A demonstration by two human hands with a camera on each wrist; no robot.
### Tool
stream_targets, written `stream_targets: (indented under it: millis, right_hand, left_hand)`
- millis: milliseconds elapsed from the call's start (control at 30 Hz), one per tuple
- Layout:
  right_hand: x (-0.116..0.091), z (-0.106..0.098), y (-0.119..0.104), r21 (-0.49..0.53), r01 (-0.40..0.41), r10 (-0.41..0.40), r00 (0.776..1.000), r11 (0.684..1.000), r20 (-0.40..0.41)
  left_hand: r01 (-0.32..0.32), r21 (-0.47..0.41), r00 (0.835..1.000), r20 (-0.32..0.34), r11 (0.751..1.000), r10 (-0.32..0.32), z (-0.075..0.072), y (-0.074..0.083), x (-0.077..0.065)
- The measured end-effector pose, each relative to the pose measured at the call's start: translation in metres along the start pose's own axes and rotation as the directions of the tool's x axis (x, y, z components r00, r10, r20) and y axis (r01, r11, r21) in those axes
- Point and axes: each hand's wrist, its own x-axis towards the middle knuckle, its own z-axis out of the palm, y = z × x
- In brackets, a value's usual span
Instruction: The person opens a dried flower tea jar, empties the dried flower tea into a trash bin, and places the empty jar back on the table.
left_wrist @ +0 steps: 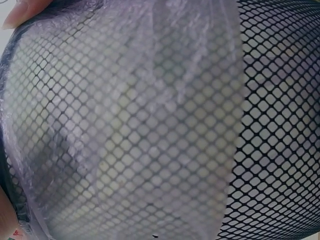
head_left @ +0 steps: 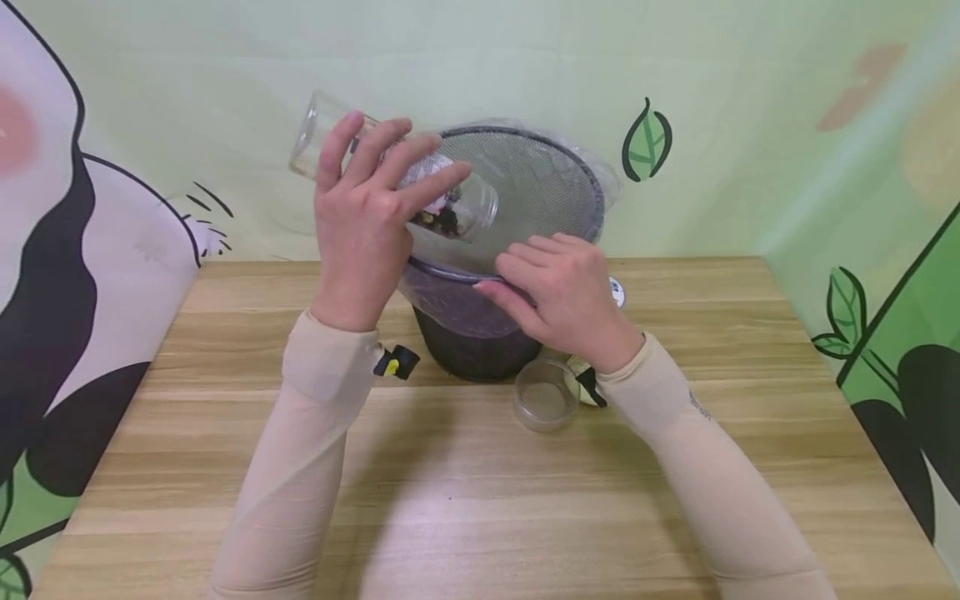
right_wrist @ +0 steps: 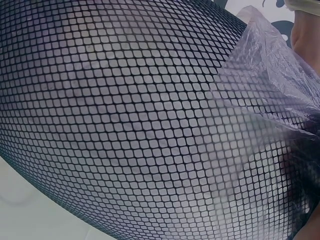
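Note:
Fingers curled round it, my left hand holds a clear jar tipped on its side, base up to the left. Its mouth lies over the opening of a dark mesh bin. Dark and tan bits sit inside the jar near the mouth; a printed label is partly covered by fingers. A clear plastic bag lines the bin and folds over its rim. My right hand grips the near right rim, thumb outside. Both wrist views are filled mostly by mesh and bag film.
A shallow clear round container stands on the wooden table before the bin. Beside it, a pale object is partly hidden by the right wrist. A small white round thing shows behind the right hand. A patterned backdrop rises behind.

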Motion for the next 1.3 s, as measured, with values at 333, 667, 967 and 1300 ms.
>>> stream_targets:
  millis: [333, 667, 967, 1300]
  right_hand:
    - [0.0000, 0.0004, -0.0002, 0.005, 0.000, 0.000, 1.000, 1.000, 0.002]
    - [0.0004, 0.0007, -0.0003, 0.008, -0.003, 0.003, 1.000, 1.000, -0.004]
    - [-0.0002, 0.0003, -0.0001, 0.006, -0.002, 0.002, 1.000, 1.000, -0.002]
    - [-0.0001, -0.0002, -0.0012, 0.007, -0.011, 0.011, 1.000, 1.000, 0.005]
  left_hand:
    - [-0.017, -0.005, 1.000, 0.008, 1.000, 0.018, -0.0009, -0.0004, 0.0003]
    - [-0.054, -0.026, 0.999, 0.002, 0.998, 0.054, -0.0006, -0.0016, 0.0023]
    - [-0.065, -0.017, 0.998, 0.004, 0.998, 0.065, -0.0003, -0.0012, 0.0028]
    - [-0.066, -0.019, 0.998, 0.008, 0.998, 0.067, -0.0002, -0.0015, 0.0020]
